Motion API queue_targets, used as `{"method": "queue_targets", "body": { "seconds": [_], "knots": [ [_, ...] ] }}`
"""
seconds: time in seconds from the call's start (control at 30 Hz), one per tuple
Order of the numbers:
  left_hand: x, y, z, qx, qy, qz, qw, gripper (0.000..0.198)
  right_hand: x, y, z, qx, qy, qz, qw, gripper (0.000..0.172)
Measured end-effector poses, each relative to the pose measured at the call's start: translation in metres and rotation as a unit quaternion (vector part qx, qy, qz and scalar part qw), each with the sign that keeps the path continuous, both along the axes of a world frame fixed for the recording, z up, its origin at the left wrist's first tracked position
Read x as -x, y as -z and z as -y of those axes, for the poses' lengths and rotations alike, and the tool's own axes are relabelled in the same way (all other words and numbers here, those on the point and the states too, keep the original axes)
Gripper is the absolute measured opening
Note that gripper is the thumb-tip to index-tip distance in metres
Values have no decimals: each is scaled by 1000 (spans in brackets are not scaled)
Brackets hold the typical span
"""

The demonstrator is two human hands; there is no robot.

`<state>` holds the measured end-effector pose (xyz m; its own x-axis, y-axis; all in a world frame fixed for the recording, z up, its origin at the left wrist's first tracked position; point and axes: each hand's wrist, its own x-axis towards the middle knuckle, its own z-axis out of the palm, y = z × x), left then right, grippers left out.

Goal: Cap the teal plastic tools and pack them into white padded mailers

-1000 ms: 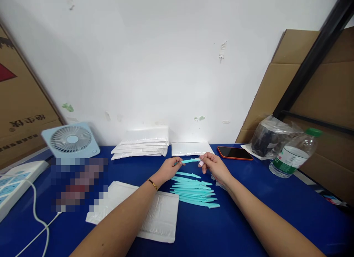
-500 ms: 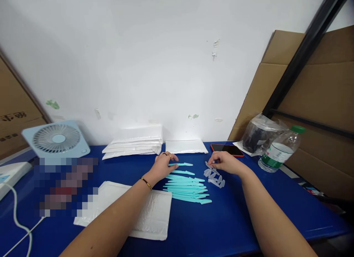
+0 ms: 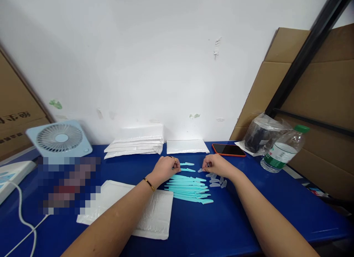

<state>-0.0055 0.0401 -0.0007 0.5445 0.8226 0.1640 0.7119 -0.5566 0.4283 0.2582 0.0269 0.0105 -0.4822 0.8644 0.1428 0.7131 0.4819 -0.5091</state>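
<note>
Several teal plastic blades lie in a row on the blue table. My left hand rests with curled fingers on the far end of that row, gripping one teal blade. My right hand pinches a small clear cap just right of that blade's tip. More clear caps lie scattered under and beside my right wrist. One further teal blade lies apart at the back.
White padded envelopes lie in front of me and stacked at the back. A small fan stands at the left, with a phone, a bagged dark object and a water bottle at the right. Cardboard leans on both sides.
A second ago both hands held one teal blade above the row. They set it down, my right hand went to the clear caps, and it now brings one cap towards the blade in my left hand.
</note>
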Motion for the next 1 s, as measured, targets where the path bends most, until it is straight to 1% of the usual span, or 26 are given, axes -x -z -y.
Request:
{"method": "queue_targets", "body": {
  "seconds": [0.13,0.27,0.43,0.57,0.67,0.8,1.0],
  "knots": [
    [-1,1,1,-27,-7,4,1000,14,0,2,-4,-16,16,2,1000,8],
    [0,2,1,-14,-10,18,1000,15,-1,1,-3,-9,0,-2,1000,8],
    [0,2,0,-5,-5,18,1000,16,0,4,-2,6,3,-7,1000,16],
    [0,1,1,-7,-5,16,1000,14,2,6,-3,9,21,-17,1000,14],
    [0,1,1,-8,-5,19,1000,15,4,5,-3,-3,9,-15,1000,12],
    [1,3,-1,-7,-4,23,1000,16,8,4,0,8,0,-10,1000,10],
    [1,6,-3,7,9,39,999,16,17,10,0,5,33,-12,999,7]
  ]
}}
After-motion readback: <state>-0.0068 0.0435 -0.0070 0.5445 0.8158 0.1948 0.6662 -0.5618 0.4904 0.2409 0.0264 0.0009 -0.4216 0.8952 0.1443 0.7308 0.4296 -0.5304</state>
